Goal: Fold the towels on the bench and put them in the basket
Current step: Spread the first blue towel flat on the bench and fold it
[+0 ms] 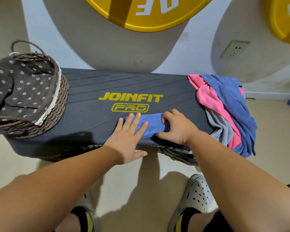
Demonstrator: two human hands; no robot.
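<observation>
**First towel nearly folded, basket looks unloaded**

Feet in grey clogs (195, 196) nearest the lens, standing at the counter (94, 118).

Left to right:
- Basket (55, 104) on the counter's left end. Only its flowered liner shows inside; no towel visible in it.
- Left hand (129, 138) flat, fingers spread, pressing the left part of the blue towel (153, 124). Nothing gripped.
- Blue towel is a narrow folded strip at the counter's near edge, under the logo.
- Right hand (177, 128) has its grip closed on the strip's right end.
- Towel pile (228, 113) on the right end: pink, blue, grey, unfolded, draping off the edge.

Judgement: early stage. One towel mid-fold, none binned, pile untouched.
</observation>
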